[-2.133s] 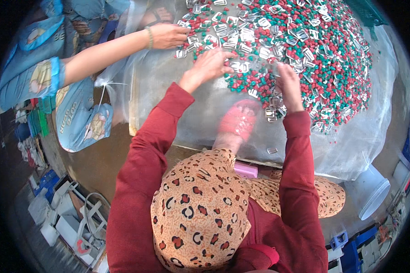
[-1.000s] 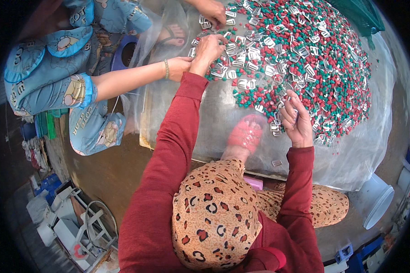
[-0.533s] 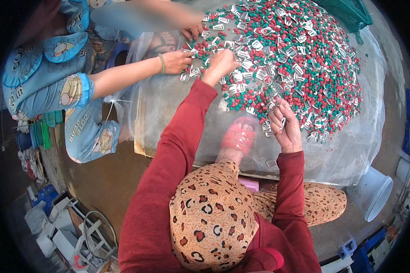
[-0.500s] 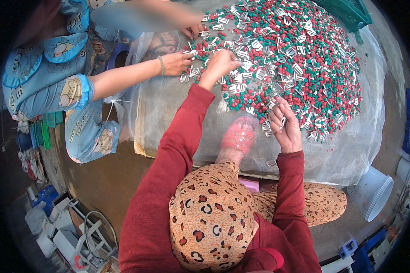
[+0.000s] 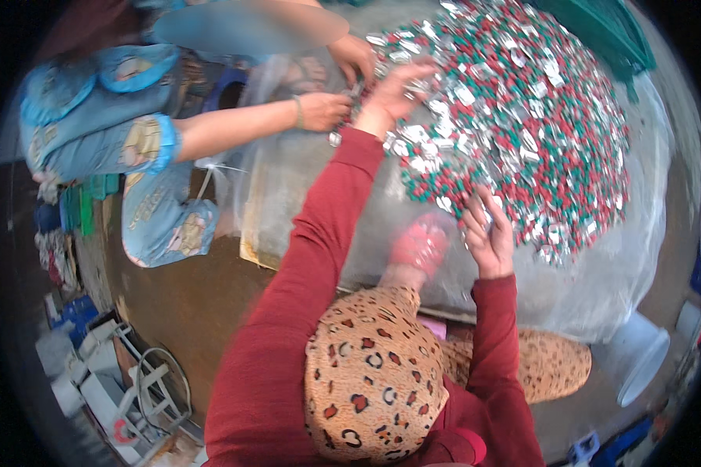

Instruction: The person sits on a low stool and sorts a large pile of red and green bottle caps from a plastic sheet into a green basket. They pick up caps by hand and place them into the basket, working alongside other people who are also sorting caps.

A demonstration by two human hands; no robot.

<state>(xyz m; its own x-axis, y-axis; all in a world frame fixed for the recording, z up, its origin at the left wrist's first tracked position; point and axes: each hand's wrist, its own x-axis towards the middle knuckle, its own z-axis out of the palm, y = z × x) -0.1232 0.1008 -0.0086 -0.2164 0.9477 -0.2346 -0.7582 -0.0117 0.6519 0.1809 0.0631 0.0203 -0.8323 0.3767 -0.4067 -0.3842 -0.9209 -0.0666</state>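
A wide pile of small red and green pieces (image 5: pixel 568 140), mixed with white and silvery flat clips (image 5: pixel 464 94), is spread over clear sheeting. Over the pile's left side is my left hand (image 5: pixel 393 95), smeared by motion, its fingers apart and nothing visible in them. At the pile's near edge, my right hand (image 5: pixel 488 237) is turned partly palm up with curled fingers. A pale glint shows between these fingers, too blurred to name. Just left of my left hand, a co-worker's hand (image 5: pixel 325 111) and their other hand (image 5: pixel 354 58) work close together at the pile's edge.
Clear plastic sheeting (image 5: pixel 584 292) covers the low work surface. A green basket (image 5: pixel 607 35) stands at the far right, a pale bucket (image 5: pixel 645 362) at the near right. My foot in a pink sandal (image 5: pixel 420 247) rests on the sheeting. White frames (image 5: pixel 144 381) lie at lower left.
The whole view has shifted slightly and blurred. My left hand has opened from a pinch over the clips. My right hand's fingertips have parted. The co-worker's two hands have come nearer each other.
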